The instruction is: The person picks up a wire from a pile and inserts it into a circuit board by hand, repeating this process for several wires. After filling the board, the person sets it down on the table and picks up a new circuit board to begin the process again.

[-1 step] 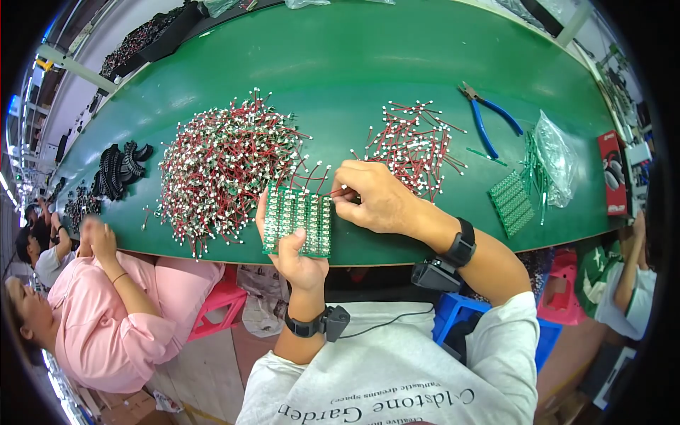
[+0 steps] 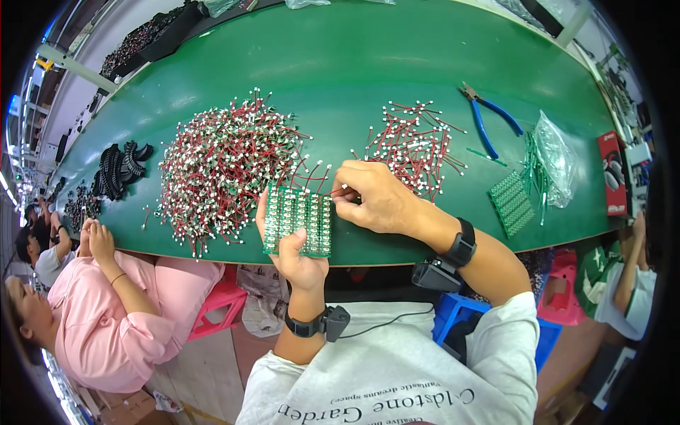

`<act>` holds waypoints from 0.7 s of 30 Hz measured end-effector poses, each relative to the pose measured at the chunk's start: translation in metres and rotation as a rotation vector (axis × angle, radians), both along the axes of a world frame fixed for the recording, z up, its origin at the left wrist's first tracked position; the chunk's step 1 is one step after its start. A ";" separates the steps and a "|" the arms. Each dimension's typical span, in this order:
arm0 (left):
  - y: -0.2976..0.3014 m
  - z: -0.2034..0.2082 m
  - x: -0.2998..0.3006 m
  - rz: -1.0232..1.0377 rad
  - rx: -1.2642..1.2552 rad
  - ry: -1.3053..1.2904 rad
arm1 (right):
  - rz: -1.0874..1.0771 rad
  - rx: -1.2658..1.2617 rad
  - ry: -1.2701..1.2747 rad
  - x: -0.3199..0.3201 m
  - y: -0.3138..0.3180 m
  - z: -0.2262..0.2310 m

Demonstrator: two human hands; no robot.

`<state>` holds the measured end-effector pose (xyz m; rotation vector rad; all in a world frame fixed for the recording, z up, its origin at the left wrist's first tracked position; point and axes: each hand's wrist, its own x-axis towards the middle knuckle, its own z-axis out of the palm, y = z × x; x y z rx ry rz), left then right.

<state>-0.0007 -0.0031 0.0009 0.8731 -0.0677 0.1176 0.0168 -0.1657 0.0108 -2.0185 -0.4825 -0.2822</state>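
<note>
A green circuit board panel point(image 2: 312, 219) with rows of small pads is gripped in my left hand point(image 2: 303, 265), thumb across its front and fingers behind it. At its upper right corner, my right hand point(image 2: 379, 200) pinches a short red wire lead point(image 2: 336, 192); the tip between the fingers is partly hidden. A few red leads with white connectors stick up along the panel's far edge. To the left lies a big heap of red wire leads with white connectors point(image 2: 227, 163). Beyond my right hand is a smaller pile of red leads point(image 2: 418, 145).
Blue-handled pliers point(image 2: 490, 124) lie at the right, near another green panel point(image 2: 511, 202), green strips point(image 2: 533, 163) and a clear plastic bag point(image 2: 556, 159). A red box point(image 2: 613, 173) stands at the table's right end. Black parts point(image 2: 117, 170) lie left. A co-worker in pink point(image 2: 106, 319) sits there.
The co-worker's hands at the left have shifted slightly. My hands, the panel and the red lead show no visible movement.
</note>
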 end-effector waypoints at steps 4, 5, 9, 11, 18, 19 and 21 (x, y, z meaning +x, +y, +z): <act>-0.001 0.000 0.001 -0.006 0.022 0.009 | -0.013 0.034 -0.015 -0.001 0.000 0.003; -0.001 0.002 0.000 -0.023 0.020 0.006 | -0.013 0.034 -0.014 -0.001 -0.001 0.002; 0.000 0.002 0.001 -0.046 0.040 0.002 | -0.027 -0.067 -0.056 0.000 0.001 -0.001; -0.001 0.005 0.000 -0.046 0.041 -0.004 | -0.040 -0.102 -0.070 -0.003 0.004 0.001; 0.001 0.005 0.000 -0.110 0.031 -0.016 | -0.063 -0.257 -0.112 -0.009 0.008 0.001; 0.002 0.004 0.000 -0.105 0.033 -0.016 | -0.052 -0.260 -0.126 -0.008 0.010 0.000; 0.006 0.002 0.000 -0.101 0.017 -0.016 | -0.041 -0.232 -0.106 -0.008 0.009 0.005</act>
